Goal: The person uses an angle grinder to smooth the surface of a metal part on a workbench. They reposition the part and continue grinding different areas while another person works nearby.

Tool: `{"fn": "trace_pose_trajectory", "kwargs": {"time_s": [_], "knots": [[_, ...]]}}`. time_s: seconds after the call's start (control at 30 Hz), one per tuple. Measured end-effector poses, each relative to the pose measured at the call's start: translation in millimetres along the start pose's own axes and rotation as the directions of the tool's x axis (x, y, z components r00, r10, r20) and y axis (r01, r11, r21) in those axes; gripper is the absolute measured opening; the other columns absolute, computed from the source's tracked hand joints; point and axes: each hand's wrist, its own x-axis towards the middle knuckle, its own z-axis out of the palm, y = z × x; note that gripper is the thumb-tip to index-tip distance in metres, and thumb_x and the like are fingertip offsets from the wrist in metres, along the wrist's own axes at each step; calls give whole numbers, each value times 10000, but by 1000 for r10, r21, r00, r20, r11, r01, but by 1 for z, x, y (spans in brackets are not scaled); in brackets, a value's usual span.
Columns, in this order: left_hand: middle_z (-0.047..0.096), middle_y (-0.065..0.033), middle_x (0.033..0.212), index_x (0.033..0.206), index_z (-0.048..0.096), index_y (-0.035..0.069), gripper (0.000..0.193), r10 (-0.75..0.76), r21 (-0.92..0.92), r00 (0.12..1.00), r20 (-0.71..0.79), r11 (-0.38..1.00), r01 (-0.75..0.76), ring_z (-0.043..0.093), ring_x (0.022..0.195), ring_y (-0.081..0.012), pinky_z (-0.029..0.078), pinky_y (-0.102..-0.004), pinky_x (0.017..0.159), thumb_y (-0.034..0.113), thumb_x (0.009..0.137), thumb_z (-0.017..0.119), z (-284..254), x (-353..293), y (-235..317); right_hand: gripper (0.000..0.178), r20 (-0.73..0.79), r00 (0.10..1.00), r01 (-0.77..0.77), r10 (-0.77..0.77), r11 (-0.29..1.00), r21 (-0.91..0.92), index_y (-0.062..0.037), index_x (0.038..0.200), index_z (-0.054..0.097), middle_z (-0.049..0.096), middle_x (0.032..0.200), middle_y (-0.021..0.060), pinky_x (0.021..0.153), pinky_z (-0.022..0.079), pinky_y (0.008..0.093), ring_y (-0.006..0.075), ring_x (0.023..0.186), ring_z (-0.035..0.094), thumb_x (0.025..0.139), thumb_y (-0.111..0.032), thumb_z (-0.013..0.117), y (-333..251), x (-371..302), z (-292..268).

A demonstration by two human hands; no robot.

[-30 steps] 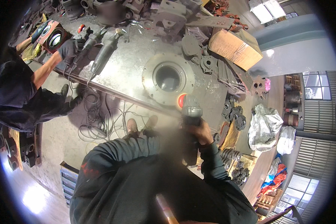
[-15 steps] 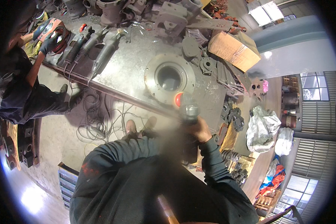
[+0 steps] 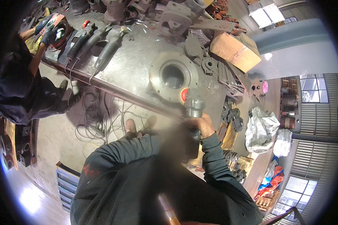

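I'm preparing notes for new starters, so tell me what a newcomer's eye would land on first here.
The red disc of the power tool in the person's right hand, just at the near edge of the round metal flange. Next comes that flange itself, with its dark central opening, on the bench. Then the cardboard box, farther back to the right.

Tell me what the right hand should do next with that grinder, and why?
Probably ease the grinder slowly along the near rim of the round metal flange. The right hand grips it, and its red disc appears right at that rim, though I can't tell whether they touch.
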Motion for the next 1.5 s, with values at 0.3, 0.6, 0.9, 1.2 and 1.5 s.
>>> {"fn": "trace_pose_trajectory", "kwargs": {"time_s": [0.3, 0.6, 0.9, 1.2, 1.5], "knots": [[644, -24, 916, 1122, 649, 61, 198, 142, -331, 948, -284, 914, -236, 649, 808, -150, 525, -292, 697, 209, 1000, 601, 41, -46, -10, 140, -41, 960, 275, -278, 959, -74, -45, 997, 750, 756, 912, 145, 723, 571, 394, 218, 803, 719, 907, -149, 724, 7, 5, 42], [648, -41, 983, 1198, 606, 34, 258, -52, -24, 995, 82, 998, 54, 651, 849, -138, 539, -282, 709, 225, 1026, 596, -56, -6, -11, 302, -88, 985, 127, -150, 966, -225, -22, 1119, 693, 716, 959, 83, 779, 531, 348, 183, 851, 650, 873, -196, 704, 0, 0, 13], [672, -79, 1090, 1300, 562, 0, 353, -44, 2, 986, 159, 999, 44, 672, 942, -144, 567, -289, 755, 242, 1046, 598, -117, -15, -33, 281, 115, 833, 547, -541, 837, -22, -26, 1026, 681, 679, 997, 123, 767, 525, 389, 274, 865, 648, 836, -231, 714, -12, 17, 38], [670, -81, 1093, 1302, 562, 0, 353, 34, 214, 997, -72, 977, -18, 670, 946, -146, 565, -293, 761, 243, 1047, 594, -39, 22, -29, 520, 54, 984, 155, -168, 971, 182, 19, 1252, 594, 666, 988, 61, 744, 545, 325, 156, 827, 648, 792, -78, 815, 8, 18, -25], [669, -82, 1097, 1303, 561, 1, 353, 93, 272, 985, -143, 961, -52, 669, 949, -148, 563, -297, 766, 243, 1048, 590, -51, -22, -32, 449, 304, 926, 134, -223, 948, 288, -10, 1173, 652, 701, 1007, 93, 819, 542, 354, 191, 910, 679, 791, -163, 830, -27, 21, 4]]}}
